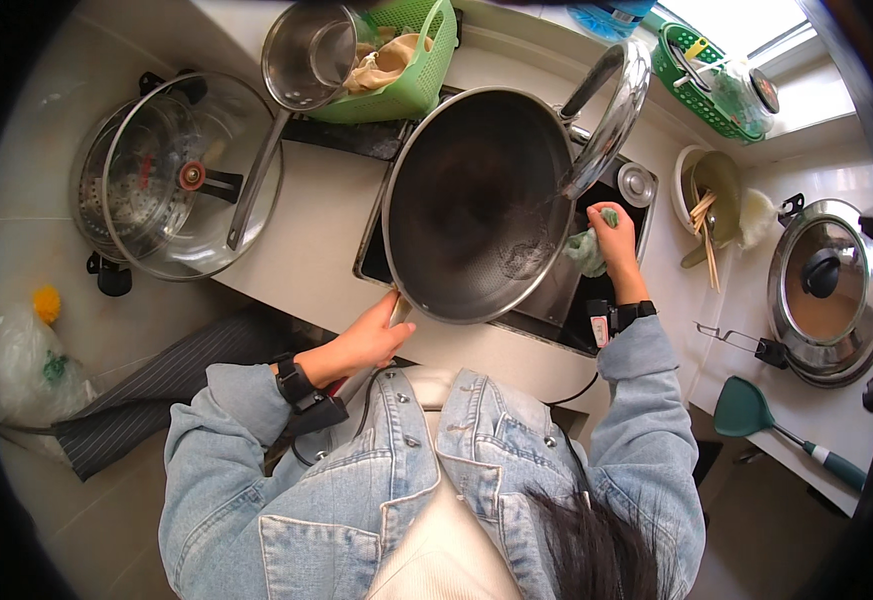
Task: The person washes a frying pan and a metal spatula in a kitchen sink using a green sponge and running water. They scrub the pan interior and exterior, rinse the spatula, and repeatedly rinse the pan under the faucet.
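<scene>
A dark wok (pixel 474 202) with a bright metal rim is held over the sink by its handle, gripped in my left hand (pixel 365 337). Water runs from the chrome faucet (pixel 620 120) into the wok and foams near its lower right wall (pixel 530 255). My right hand (pixel 616 236) holds a crumpled green cloth (pixel 586 253) just outside the wok's right rim. Part of the cloth shows above the fingers. The wok hides most of the sink (pixel 541 307).
Left are a glass lid (pixel 241 217) over a steamer pot (pixel 95 187) and a saucepan (pixel 275 79) against a green basket (pixel 406 97). Right are a holder with chopsticks (pixel 721 180), a lidded pan (pixel 868 330) and a green spatula (pixel 740 409). A green caddy (pixel 676 90) sits by the window.
</scene>
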Motion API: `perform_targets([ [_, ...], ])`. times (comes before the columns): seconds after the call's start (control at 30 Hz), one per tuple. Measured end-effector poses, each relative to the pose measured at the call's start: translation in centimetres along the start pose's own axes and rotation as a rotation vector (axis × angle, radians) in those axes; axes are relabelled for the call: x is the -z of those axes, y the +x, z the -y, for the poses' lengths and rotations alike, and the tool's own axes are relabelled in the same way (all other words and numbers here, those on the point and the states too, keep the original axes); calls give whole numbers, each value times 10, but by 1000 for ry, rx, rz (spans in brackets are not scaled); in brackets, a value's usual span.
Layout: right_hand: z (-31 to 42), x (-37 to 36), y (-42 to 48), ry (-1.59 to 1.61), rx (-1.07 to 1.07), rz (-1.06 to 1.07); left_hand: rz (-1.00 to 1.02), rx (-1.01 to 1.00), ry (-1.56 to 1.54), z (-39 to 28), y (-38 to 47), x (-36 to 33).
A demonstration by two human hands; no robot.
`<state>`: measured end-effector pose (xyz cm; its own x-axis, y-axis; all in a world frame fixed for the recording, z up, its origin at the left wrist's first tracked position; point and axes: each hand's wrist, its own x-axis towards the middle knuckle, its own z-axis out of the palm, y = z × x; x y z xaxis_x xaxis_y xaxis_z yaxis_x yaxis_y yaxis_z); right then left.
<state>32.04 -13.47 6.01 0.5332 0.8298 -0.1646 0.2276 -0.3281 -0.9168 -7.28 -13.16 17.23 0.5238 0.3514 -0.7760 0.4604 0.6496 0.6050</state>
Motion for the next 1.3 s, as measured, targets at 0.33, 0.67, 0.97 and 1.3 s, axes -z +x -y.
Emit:
perform_targets([
  [0.33,-28,-10,-21,-139,-339,445,-23,50,21,-13,-7,-6],
  [0.67,-49,-15,-33,-359,-275,471,88,236,-198,-22,1,-18],
  [0.97,-62,-6,-16,-727,-209,341,313,465,-710,-67,23,-28],
  [1.3,-64,13,14,-748,-211,532,322,508,-655,-94,11,-31],
])
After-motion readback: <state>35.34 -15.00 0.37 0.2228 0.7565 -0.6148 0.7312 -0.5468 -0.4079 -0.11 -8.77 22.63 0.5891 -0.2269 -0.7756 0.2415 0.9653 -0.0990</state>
